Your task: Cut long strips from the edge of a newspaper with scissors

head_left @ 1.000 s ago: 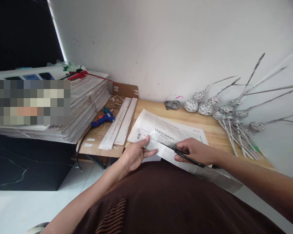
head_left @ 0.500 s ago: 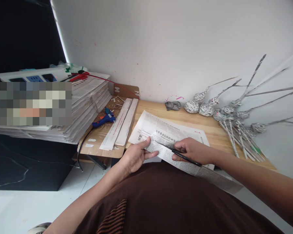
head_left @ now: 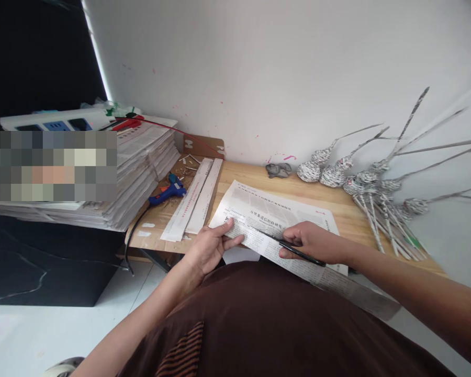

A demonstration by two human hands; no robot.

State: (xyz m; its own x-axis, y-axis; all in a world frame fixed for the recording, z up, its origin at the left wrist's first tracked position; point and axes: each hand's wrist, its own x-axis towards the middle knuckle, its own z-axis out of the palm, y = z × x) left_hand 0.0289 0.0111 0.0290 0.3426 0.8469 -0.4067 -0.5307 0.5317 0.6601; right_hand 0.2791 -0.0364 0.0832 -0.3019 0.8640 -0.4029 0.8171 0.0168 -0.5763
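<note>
A sheet of newspaper (head_left: 272, 212) lies on the wooden table (head_left: 337, 201) in front of me. My left hand (head_left: 208, 247) pinches its near left corner between thumb and fingers. My right hand (head_left: 316, 242) is closed on a black knife (head_left: 296, 250) whose thin blade lies across the paper, pointing left. A long strip of the newspaper (head_left: 329, 277) hangs off the near table edge toward my lap, under my right wrist.
A tall stack of newspapers (head_left: 141, 157) fills the left, with a power strip (head_left: 55, 121) on top. A blue glue gun (head_left: 165, 192) and cut paper strips (head_left: 194, 201) lie on cardboard. Rolled-paper gourds and sticks (head_left: 377, 183) crowd the right by the wall.
My left hand has slid a little left along the near edge of the paper. The cut strip now hangs lower and farther off the table at the right.
</note>
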